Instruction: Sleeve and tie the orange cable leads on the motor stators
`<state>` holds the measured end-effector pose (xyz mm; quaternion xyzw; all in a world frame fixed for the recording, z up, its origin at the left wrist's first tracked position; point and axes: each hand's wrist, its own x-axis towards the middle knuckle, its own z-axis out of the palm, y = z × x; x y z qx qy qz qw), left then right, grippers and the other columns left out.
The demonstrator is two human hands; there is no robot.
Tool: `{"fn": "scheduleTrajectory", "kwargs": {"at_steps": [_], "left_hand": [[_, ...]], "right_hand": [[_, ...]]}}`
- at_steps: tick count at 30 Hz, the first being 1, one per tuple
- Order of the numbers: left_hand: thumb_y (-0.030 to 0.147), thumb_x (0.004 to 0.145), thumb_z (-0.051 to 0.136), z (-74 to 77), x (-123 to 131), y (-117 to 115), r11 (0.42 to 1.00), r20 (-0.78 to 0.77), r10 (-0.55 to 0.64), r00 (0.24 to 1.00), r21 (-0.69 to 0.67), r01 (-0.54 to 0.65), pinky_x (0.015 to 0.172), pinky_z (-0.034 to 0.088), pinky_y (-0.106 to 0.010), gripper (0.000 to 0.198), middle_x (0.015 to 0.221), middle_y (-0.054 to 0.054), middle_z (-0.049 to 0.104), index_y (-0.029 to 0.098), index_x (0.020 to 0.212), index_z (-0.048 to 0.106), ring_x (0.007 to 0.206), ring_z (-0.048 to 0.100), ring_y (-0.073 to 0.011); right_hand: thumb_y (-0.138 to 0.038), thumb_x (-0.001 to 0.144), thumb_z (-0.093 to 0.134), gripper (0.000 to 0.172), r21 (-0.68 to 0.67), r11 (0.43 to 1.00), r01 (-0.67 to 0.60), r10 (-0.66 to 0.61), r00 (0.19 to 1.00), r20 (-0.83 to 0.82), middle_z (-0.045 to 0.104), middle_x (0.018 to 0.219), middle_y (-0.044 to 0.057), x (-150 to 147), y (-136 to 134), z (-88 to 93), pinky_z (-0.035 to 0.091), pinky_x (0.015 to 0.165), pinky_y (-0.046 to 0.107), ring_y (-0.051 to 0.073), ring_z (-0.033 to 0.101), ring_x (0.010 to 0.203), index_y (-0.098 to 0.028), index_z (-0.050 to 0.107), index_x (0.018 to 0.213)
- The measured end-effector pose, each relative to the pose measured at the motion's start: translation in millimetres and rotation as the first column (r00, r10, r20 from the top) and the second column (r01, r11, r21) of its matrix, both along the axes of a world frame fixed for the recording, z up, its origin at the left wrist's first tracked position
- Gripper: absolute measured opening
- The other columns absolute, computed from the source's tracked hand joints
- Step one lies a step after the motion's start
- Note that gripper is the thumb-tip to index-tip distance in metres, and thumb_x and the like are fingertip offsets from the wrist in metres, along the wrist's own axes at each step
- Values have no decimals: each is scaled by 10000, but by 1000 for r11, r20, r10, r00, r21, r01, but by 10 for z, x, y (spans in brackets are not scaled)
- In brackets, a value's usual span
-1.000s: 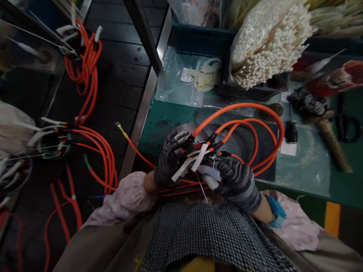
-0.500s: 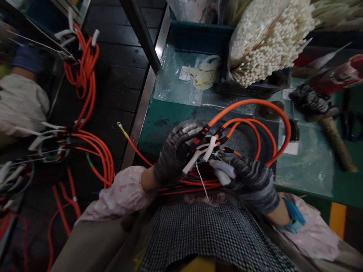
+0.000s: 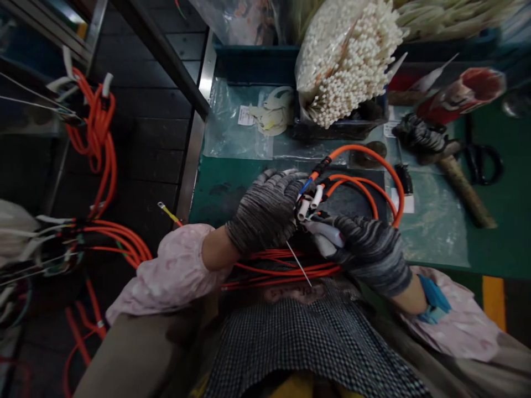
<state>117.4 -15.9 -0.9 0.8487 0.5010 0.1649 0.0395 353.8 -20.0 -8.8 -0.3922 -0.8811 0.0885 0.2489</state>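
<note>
My left hand (image 3: 267,207), in a grey striped glove, is closed around the gathered ends of an orange cable harness (image 3: 365,149). White sleeves (image 3: 303,208) and a blue wire (image 3: 306,185) stick out by its fingertips. A thin white cable tie (image 3: 299,264) hangs below the bundle. My right hand (image 3: 371,251), gloved alike, is closed on what looks like small cutters (image 3: 327,233) with two pale handles. Their tip reaches the bundle by the white sleeves; its jaws are hidden. Thin red wires (image 3: 286,268) lie below, across my lap.
A bag of white cable ties (image 3: 352,61) rests in a dark bin (image 3: 332,130) at the back. A hammer (image 3: 467,185), scissors (image 3: 483,163) and a red roll (image 3: 464,97) lie at right. More orange cables (image 3: 97,127) hang at left beside a metal table edge (image 3: 193,155).
My left hand has turned over the bundle, back now upward, and the white sleeves point differently. The view has shifted right. The co-worker's gloved hand at far left has left the picture.
</note>
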Motion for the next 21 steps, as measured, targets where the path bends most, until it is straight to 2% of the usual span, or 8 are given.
{"fn": "scheduleTrajectory", "kwargs": {"at_steps": [5, 7, 9, 11, 14, 17, 19, 21], "left_hand": [[300, 1048, 508, 87, 19, 187, 994, -97, 22, 995, -106, -32, 1058, 599, -507, 448, 1317, -220, 751, 37, 1385, 641, 1189, 737, -362], [309, 1044, 493, 96, 33, 259, 989, -102, 4, 995, -148, -19, 1061, 598, -521, 477, 1314, -229, 749, 22, 1397, 639, 1182, 739, -377], [328, 1038, 489, 90, 49, 319, 986, -86, -7, 996, -168, -8, 1084, 588, -538, 526, 1362, -241, 728, 10, 1438, 614, 1206, 729, -390], [349, 1036, 491, 85, 67, 366, 983, -58, -8, 998, -186, -3, 1093, 584, -538, 533, 1369, -229, 727, 26, 1441, 617, 1208, 726, -384], [341, 1035, 499, 97, 97, 411, 971, -17, 18, 1000, -236, -22, 1096, 581, -526, 474, 1304, -188, 753, 71, 1393, 652, 1184, 733, -358], [309, 1010, 523, 118, 115, 419, 958, 22, 70, 997, -280, -62, 1091, 582, -512, 494, 1302, -214, 737, 31, 1404, 631, 1191, 723, -366], [304, 1007, 523, 126, 110, 394, 964, 30, 104, 994, -249, -94, 1048, 595, -500, 488, 1291, -231, 723, 12, 1383, 630, 1166, 721, -373], [305, 1012, 532, 137, 87, 340, 979, 2, 124, 992, -161, -123, 977, 609, -473, 434, 1251, -210, 732, 47, 1338, 656, 1108, 730, -360]], "right_hand": [[-484, 1041, 618, 299, 94, 993, 72, -86, 985, 149, 633, 608, 14, 70, 90, -59, 368, 517, 322, 185, 566, 558, -263, 817, 1010], [-500, 1036, 613, 307, 110, 991, 72, -87, 986, 144, 622, 615, 19, 72, 127, -82, 368, 500, 314, 188, 556, 559, -264, 803, 985], [-505, 1017, 637, 285, 74, 995, 68, -75, 992, 96, 658, 667, 28, 79, 149, -120, 419, 509, 311, 199, 594, 593, -271, 798, 1041], [-468, 981, 696, 271, -20, 998, 57, -56, 997, 46, 724, 783, 31, 100, 155, -168, 525, 594, 312, 218, 673, 700, -306, 783, 1180], [-410, 951, 744, 349, -105, 993, 47, -48, 999, -6, 773, 902, 22, 147, 144, -213, 603, 702, 323, 227, 717, 781, -347, 752, 1294], [-456, 973, 710, 321, -56, 994, 97, -97, 995, 1, 783, 865, 32, 195, 131, -173, 586, 619, 341, 225, 702, 694, -305, 776, 1248], [-494, 993, 676, 304, -48, 985, 168, -169, 985, -24, 797, 845, 42, 245, 131, -104, 582, 583, 357, 234, 719, 673, -278, 801, 1166], [-486, 1006, 663, 279, -161, 960, 229, -248, 962, -113, 829, 902, 43, 326, 151, -30, 628, 632, 381, 252, 771, 733, -281, 810, 1125]]}}
